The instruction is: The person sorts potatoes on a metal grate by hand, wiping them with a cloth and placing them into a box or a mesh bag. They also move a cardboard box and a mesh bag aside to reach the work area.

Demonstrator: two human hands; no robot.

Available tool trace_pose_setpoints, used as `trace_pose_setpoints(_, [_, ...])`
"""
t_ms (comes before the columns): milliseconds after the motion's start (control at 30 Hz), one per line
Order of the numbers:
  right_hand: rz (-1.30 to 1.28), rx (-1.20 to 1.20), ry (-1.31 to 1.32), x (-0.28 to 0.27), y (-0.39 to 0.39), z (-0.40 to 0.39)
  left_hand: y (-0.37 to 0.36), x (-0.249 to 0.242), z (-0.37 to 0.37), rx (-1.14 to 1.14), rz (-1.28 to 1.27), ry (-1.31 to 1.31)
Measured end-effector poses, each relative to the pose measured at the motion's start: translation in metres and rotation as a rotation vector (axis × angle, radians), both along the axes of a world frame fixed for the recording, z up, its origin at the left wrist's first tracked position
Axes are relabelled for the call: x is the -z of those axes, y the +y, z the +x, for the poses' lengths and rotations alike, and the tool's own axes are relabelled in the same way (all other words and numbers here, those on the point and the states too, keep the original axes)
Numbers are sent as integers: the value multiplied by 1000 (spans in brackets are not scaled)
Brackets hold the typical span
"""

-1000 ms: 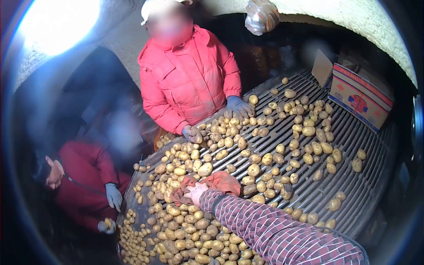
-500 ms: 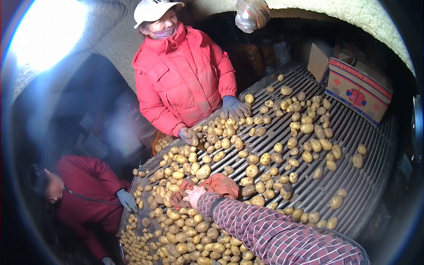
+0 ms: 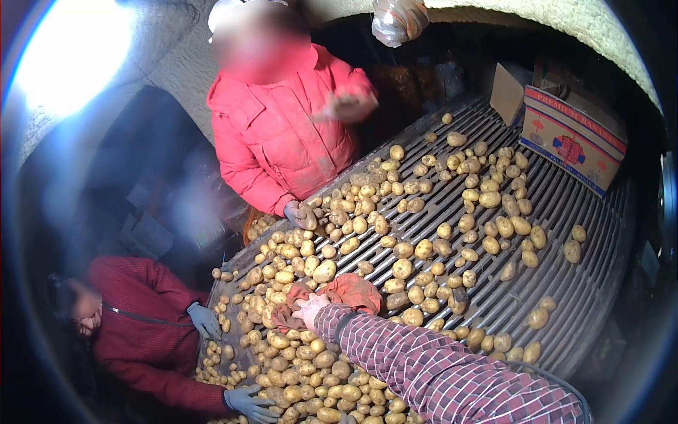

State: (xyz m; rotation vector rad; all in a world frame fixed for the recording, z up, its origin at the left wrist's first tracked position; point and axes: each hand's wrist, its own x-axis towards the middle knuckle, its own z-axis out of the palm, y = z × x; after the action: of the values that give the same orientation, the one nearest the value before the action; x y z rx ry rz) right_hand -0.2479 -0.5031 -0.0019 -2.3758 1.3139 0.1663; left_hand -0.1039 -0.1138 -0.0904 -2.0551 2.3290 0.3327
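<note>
My right hand (image 3: 311, 309), bare below a checkered sleeve, reaches in from the lower right. Its fingers are closed on a crumpled red cloth (image 3: 353, 292), which lies over potatoes on the slatted metal surface (image 3: 487, 279). Many loose potatoes (image 3: 325, 360) are piled below and left of the cloth, and more are scattered above and right of it. My left hand is out of view.
Across the surface stands a person in a red padded jacket (image 3: 282, 134), one gloved hand (image 3: 300, 214) at the potatoes. At left, another person (image 3: 145, 318) has both gloved hands by them. A banana box (image 3: 572, 138) sits upper right; a plastic bag (image 3: 399, 21) hangs above.
The red-jacketed person has lifted one hand off the potatoes to the chest. The person at left has brought the lower hand onto the potatoes. My right hand is nearly unmoved on the cloth.
</note>
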Motion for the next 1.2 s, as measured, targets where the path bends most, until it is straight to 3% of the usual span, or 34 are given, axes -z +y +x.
trace_pose_setpoints(600, [-57, 49, -57, 3, 5, -1, -9, -19, -7, -7, 17, 56])
trace_pose_setpoints(700, [-137, 41, -88, 26, 3, -5, -10, -27, -11, -5, 35, 78])
trace_pose_setpoints(733, [-289, 54, -201, 58, -2, -11, -11, -27, -13, -5, 25, 82])
trace_pose_setpoints(767, [-287, 117, -122, 33, 7, -31, -10, -21, -14, -3, -66, 83])
trace_pose_setpoints(833, [-324, 92, -68, 43, -1, -74, -6, -13, -14, 10, -185, 65])
trace_pose_setpoints(867, [-303, 206, -40, 6, 15, -105, -7, -20, -17, 0, -164, 98])
trace_pose_setpoints(900, [-356, 204, -130, 0, 17, -136, -9, -24, -18, 2, -161, 104])
trace_pose_setpoints(967, [-323, 288, -16, 0, 24, -196, -11, -29, -21, 0, -146, 126])
trace_pose_setpoints(1033, [-245, 367, 65, -37, 41, -252, -13, -34, -21, -24, -95, 119])
trace_pose_setpoints(1200, [-272, 718, 125, -30, 75, -369, -8, -20, -14, 28, -167, 144])
